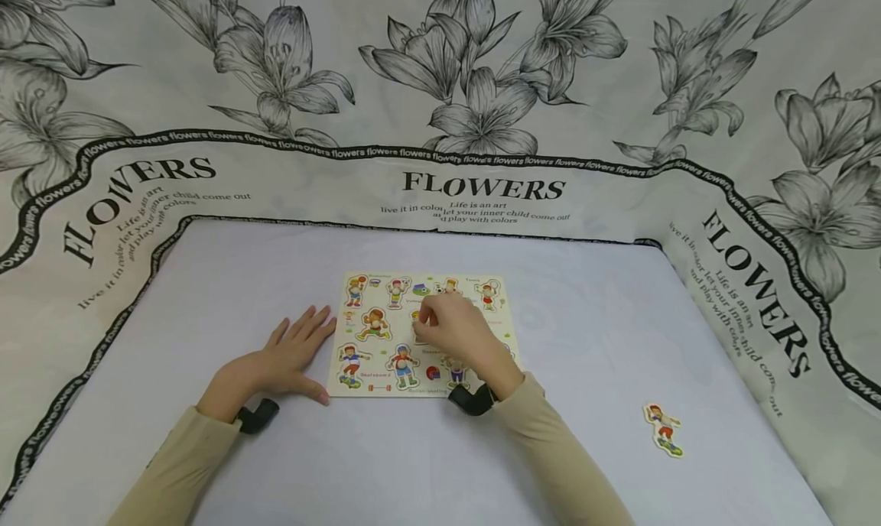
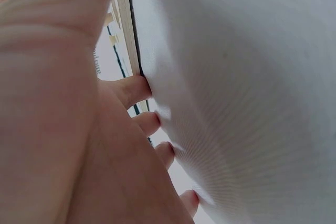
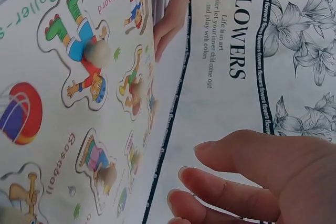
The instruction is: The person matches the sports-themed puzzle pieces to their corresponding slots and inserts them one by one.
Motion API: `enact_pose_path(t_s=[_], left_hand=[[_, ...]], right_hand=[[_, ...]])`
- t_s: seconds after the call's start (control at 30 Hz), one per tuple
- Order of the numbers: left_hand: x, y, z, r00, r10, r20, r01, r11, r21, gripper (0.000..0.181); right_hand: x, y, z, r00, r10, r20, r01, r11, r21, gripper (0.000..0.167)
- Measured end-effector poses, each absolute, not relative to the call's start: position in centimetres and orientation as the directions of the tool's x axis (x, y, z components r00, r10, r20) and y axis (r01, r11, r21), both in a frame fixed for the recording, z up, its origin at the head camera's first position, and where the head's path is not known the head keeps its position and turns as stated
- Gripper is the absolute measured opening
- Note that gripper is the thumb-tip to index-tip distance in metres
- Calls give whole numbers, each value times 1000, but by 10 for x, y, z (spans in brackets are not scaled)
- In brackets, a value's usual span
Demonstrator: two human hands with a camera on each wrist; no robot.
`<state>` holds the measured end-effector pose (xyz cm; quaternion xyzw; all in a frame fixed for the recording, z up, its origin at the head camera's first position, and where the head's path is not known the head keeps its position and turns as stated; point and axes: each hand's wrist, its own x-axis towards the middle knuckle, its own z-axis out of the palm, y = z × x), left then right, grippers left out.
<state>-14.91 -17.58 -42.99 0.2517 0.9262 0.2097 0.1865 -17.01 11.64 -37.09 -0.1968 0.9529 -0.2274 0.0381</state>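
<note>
A cream peg puzzle board (image 1: 404, 333) lies on the table, with sports figures in cut-out places and wooden knobs on several of them. My left hand (image 1: 282, 364) lies flat with fingers spread at the board's left side, its thumb by the lower left corner. Over the board's middle right hovers my right hand (image 1: 454, 329), fingers loosely bent. In the right wrist view that hand (image 3: 247, 182) holds nothing and is apart from the board; a roller-skater piece (image 3: 86, 45) and a baseball piece (image 3: 94, 161) sit in their places. A loose skateboarder piece (image 1: 664, 430) lies at the right.
White cloth covers the table (image 1: 592, 319). Behind and at both sides rises a pale curtain (image 1: 482, 182) with printed flowers and lettering. Black wrist bands (image 1: 471, 400) show at both cuffs.
</note>
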Motion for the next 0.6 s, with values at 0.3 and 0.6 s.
enact_pose_path(t_s=[0.3,0.6], left_hand=[[-149,-176,-432,-807,544,-232,394,787,475,128],[-150,-178,-436,-805,545,-234,396,788,471,129]], right_hand=[[-160,151,-367,-944,-328,39,-309,833,-459,14],[-147,196,-362,-966,-256,31,-242,861,-447,13]])
